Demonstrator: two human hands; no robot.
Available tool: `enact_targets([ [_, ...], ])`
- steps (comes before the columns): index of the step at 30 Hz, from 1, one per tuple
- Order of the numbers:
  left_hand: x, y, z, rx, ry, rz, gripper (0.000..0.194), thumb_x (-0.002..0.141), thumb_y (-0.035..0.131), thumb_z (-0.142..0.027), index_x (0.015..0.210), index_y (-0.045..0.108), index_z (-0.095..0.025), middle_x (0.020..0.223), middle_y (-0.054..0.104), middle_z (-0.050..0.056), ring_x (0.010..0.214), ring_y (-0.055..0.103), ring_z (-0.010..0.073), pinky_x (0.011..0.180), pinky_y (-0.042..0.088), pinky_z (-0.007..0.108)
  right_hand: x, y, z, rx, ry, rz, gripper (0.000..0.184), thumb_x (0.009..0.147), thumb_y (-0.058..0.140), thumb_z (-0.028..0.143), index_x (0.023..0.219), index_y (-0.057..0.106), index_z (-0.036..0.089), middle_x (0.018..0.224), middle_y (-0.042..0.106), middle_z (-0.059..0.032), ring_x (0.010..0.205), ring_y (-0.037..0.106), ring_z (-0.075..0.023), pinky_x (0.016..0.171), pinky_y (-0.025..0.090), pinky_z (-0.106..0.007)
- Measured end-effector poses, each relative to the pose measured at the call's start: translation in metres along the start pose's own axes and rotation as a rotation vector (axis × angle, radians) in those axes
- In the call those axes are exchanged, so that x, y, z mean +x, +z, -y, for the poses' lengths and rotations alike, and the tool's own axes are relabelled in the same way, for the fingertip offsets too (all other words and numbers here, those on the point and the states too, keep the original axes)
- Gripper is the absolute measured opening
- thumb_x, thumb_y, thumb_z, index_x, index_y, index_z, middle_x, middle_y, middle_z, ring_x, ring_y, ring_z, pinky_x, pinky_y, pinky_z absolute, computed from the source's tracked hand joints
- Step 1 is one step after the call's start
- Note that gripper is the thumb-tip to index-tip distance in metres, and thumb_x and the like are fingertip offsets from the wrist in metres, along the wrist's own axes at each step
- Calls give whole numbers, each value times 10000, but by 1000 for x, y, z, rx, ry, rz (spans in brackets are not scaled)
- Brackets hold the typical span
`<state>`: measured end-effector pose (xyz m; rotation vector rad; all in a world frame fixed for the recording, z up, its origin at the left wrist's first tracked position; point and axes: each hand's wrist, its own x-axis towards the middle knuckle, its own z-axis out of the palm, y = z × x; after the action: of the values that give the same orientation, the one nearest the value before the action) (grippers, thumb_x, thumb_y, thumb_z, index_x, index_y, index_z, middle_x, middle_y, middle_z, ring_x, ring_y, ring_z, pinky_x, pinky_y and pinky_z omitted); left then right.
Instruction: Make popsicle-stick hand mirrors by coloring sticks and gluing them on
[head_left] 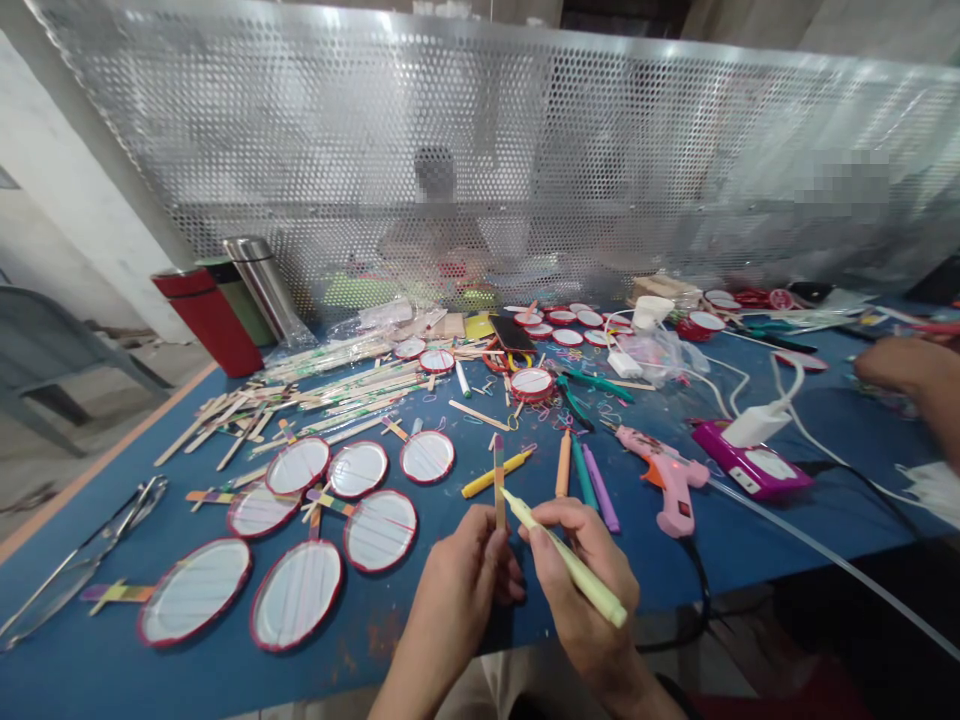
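Upright between the fingers of my left hand (469,570) is a popsicle stick (499,462), coloured purple at its top and orange lower down. My right hand (585,580) grips a pale yellow marker (574,572), its tip against the stick or very close to it. Just beyond my hands lie a yellow marker (491,475), an orange marker (563,463), a teal marker (584,476) and a purple marker (600,486). Several round white discs with red rims (196,592) rest to the left, with coloured sticks attached.
A pink glue gun (667,475) and a purple power strip (750,462) sit at the right with cables. Loose sticks (225,415), eyeglasses (90,555) and a red tumbler (210,322) are at the left. Teal-handled pliers (574,400) lie farther back. Another person's arm (915,365) reaches in at far right.
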<state>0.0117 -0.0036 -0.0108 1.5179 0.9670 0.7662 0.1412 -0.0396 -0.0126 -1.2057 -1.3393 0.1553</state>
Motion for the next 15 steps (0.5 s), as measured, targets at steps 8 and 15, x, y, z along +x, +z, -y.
enact_targets([
  [8, 1, 0, 0, -5, -9, -3, 237, 950, 440, -409, 895, 551, -208, 648, 643, -8, 557, 657, 148, 554, 518, 213, 0, 2, 0, 7, -1, -14, 79, 885, 537, 157, 856, 585, 211, 784, 624, 5, 671, 636, -130, 604, 508, -238],
  [15, 0, 0, -1, -6, -1, 0, 222, 951, 440, -394, 903, 552, -208, 653, 653, -6, 555, 655, 147, 559, 517, 213, 1, 0, 1, 19, 0, 16, 80, 891, 537, 157, 900, 590, 216, 801, 625, 9, 687, 635, -121, 615, 505, -227],
])
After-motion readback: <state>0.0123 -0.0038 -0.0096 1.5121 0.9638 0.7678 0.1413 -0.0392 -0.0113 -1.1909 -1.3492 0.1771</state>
